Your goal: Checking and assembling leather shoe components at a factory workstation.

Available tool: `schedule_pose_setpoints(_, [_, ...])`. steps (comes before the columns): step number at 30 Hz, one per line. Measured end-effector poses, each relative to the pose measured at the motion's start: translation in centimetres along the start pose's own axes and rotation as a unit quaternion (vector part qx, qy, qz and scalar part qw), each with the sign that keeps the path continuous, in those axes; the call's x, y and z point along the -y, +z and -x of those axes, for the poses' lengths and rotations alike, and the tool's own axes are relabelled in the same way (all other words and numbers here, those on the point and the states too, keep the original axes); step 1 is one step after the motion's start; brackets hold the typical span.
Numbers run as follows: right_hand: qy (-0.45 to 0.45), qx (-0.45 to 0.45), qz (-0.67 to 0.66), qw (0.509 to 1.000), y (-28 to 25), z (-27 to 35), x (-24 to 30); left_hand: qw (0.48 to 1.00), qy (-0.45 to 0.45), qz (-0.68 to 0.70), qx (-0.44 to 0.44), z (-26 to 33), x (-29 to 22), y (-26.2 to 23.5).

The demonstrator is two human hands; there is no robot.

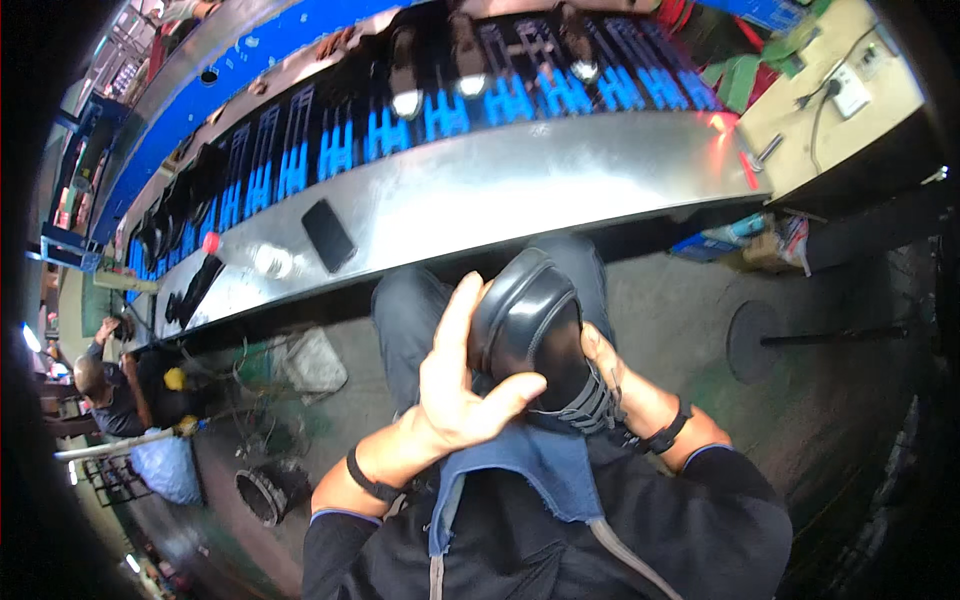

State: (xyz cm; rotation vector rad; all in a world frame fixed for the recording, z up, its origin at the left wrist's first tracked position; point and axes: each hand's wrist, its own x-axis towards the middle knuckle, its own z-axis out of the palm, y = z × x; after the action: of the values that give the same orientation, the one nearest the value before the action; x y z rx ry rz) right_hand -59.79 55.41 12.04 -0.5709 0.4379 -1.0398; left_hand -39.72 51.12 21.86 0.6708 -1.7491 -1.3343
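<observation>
A glossy black lace-up shoe (540,330) is held over my lap, its rounded toe pointing away from me and its laces (588,402) close to my body. My left hand (455,385) cups the toe's left side, with the fingers stretched along the sole edge and the thumb across the upper. On the opposite side, my right hand (618,378) grips the shoe near the laces; most of its fingers are hidden behind the shoe. A blue apron (525,470) lies below it over my dark clothes.
Beyond my knees runs a metal ledge (430,195) bearing a black phone (328,236) and a red-capped bottle (250,252). Behind it, a blue-and-black slatted conveyor (385,130) carries several shoes. A power socket (848,92) sits at right. Another person (110,390) works far left.
</observation>
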Motion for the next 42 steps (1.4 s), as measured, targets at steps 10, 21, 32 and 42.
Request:
schedule_pose_setpoints(10, [0.006, -0.243, 0.051, 0.969, 6.6, -2.2, 4.5, 0.985, 0.064, -0.118, 0.109, -4.8, 0.3, -3.1])
schedule_pose_setpoints(21, [0.012, -0.038, -0.105, 0.994, 3.0, -2.7, 2.4, 0.990, 0.015, -0.133, 0.040, -6.4, -1.7, -4.0])
schedule_pose_setpoints(32, [0.023, -0.014, -0.109, 0.994, 2.9, -2.5, 2.4, 0.962, 0.104, -0.251, 0.024, -7.9, -1.4, -4.8])
schedule_pose_setpoints(42, [-0.069, -0.124, -0.073, 0.987, 5.1, -2.9, 3.5, 0.949, 0.088, -0.299, 0.049, -5.6, -1.4, -1.9])
